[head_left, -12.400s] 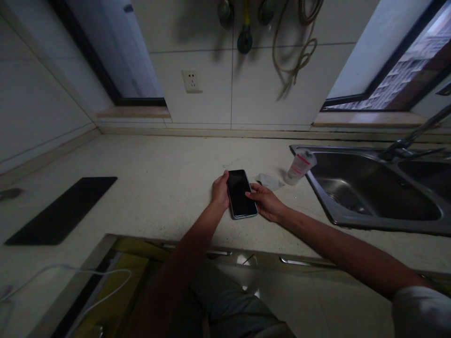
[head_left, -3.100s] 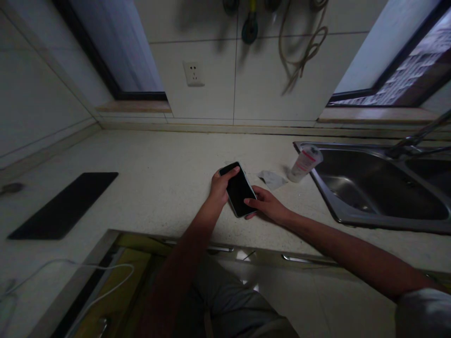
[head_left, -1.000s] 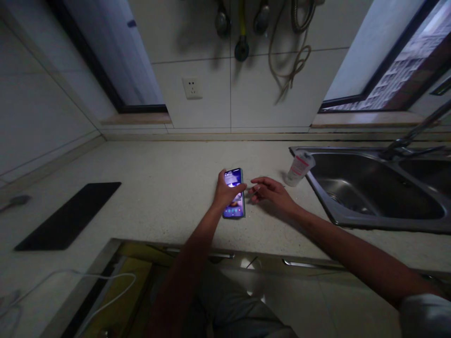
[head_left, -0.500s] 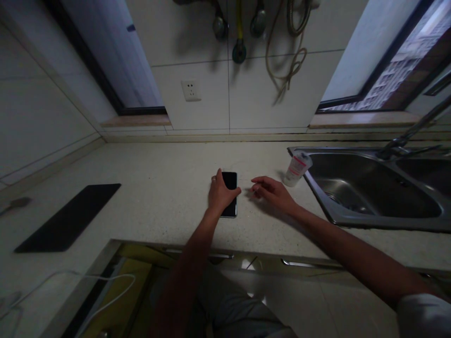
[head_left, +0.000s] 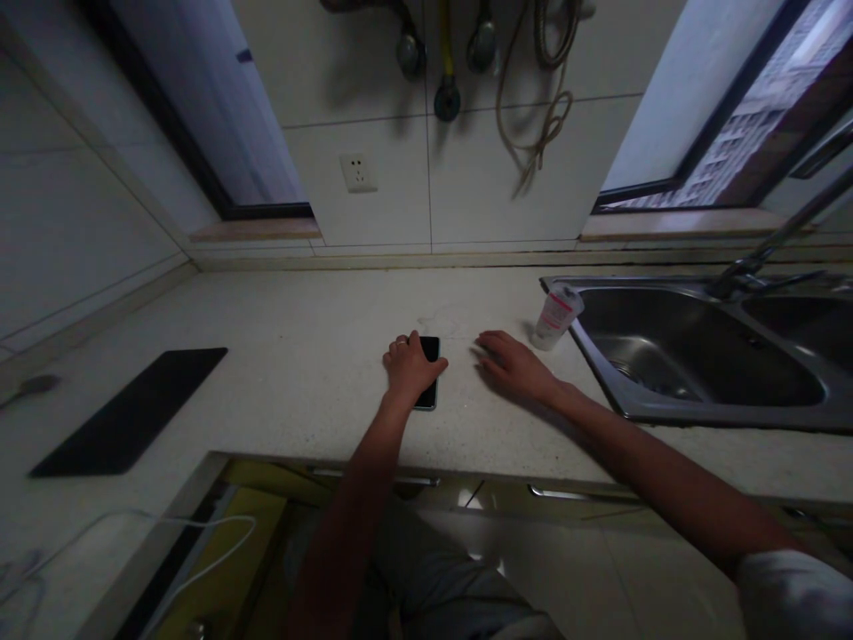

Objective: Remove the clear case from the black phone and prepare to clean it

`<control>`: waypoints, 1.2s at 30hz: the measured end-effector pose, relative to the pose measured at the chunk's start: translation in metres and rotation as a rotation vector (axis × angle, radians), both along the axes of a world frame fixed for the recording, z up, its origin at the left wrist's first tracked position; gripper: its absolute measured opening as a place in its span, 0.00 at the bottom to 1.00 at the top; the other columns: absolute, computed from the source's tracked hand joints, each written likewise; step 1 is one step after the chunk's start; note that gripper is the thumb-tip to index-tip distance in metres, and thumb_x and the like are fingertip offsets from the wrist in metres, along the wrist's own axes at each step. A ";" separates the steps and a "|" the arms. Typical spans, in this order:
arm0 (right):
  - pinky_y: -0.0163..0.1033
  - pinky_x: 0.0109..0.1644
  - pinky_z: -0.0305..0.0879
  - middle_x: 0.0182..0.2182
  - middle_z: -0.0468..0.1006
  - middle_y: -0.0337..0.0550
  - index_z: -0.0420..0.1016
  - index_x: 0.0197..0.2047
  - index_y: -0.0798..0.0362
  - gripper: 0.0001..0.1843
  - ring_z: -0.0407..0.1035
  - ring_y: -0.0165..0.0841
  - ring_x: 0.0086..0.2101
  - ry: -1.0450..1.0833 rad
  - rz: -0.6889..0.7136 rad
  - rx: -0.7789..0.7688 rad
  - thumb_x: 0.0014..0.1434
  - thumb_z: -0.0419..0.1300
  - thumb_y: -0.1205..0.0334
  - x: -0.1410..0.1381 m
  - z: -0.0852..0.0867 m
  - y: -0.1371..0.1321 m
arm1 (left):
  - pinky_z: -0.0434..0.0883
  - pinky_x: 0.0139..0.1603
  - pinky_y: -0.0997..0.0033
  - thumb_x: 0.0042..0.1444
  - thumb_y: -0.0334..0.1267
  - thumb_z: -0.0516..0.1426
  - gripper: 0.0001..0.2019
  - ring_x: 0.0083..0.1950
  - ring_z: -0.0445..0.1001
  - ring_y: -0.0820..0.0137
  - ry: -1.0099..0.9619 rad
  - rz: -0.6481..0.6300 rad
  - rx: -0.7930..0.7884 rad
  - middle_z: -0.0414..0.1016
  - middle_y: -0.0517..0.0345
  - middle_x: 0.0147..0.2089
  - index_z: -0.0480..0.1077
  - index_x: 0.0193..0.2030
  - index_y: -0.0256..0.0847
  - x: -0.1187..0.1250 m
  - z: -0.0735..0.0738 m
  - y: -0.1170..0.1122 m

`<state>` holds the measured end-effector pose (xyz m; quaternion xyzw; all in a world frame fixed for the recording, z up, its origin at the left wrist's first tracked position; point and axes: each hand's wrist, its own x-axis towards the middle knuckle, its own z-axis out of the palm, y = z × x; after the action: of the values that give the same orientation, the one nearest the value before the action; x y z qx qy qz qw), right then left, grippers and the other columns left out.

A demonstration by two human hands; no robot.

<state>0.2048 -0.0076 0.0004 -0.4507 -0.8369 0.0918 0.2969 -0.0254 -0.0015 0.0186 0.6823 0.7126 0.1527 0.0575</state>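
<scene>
A dark-screened smartphone lies on the pale countertop in front of me, long side pointing away. My left hand spans it from above, the thumb at its right edge and the fingers over its left side, covering much of the screen. A ring shows on one of those fingers. To the right, apart from the phone, my right hand is low over the counter with thumb and fingers spread, holding nothing. Close beyond it stands a clear plastic cup with pink print, near the sink's corner.
A steel double sink with a faucet is on the right. At left lie a black flat board and a white cable. The tiled wall has a socket, and pipe valves and a tied hose hang above.
My left hand and the phone have shifted slightly left, and the phone's far end appears nearer me. My right hand's fingers have gone from nearly pinched to spread.
</scene>
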 end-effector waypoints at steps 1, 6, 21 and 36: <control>0.60 0.62 0.69 0.58 0.74 0.56 0.71 0.59 0.50 0.20 0.71 0.49 0.56 -0.001 0.008 -0.004 0.65 0.56 0.59 0.000 0.000 0.000 | 0.66 0.61 0.52 0.54 0.52 0.59 0.36 0.64 0.67 0.48 0.006 -0.002 -0.003 0.69 0.35 0.63 0.63 0.66 0.34 0.000 0.000 0.000; 0.59 0.62 0.68 0.58 0.74 0.58 0.71 0.58 0.52 0.19 0.71 0.49 0.57 0.000 0.037 -0.014 0.66 0.55 0.57 -0.001 0.002 -0.002 | 0.64 0.63 0.49 0.59 0.50 0.57 0.33 0.66 0.66 0.47 0.044 -0.010 0.004 0.67 0.34 0.66 0.63 0.67 0.35 -0.001 0.000 -0.001; 0.59 0.60 0.70 0.55 0.77 0.56 0.75 0.56 0.51 0.17 0.73 0.46 0.54 0.020 0.120 -0.012 0.68 0.54 0.58 -0.007 0.009 -0.009 | 0.61 0.71 0.54 0.63 0.25 0.49 0.20 0.71 0.63 0.56 -0.097 -0.205 0.274 0.68 0.35 0.67 0.70 0.60 0.32 -0.008 -0.002 0.003; 0.52 0.56 0.72 0.49 0.79 0.55 0.77 0.52 0.54 0.16 0.74 0.43 0.50 -0.096 0.325 -0.079 0.66 0.53 0.66 -0.021 0.018 -0.023 | 0.73 0.56 0.61 0.61 0.26 0.52 0.13 0.51 0.76 0.64 -0.193 -0.700 0.248 0.80 0.49 0.46 0.77 0.45 0.38 0.010 -0.005 -0.008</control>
<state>0.1834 -0.0302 0.0187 -0.3245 -0.9077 0.1498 0.2198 -0.0157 -0.0093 0.0139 0.8687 0.4038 0.2724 0.0903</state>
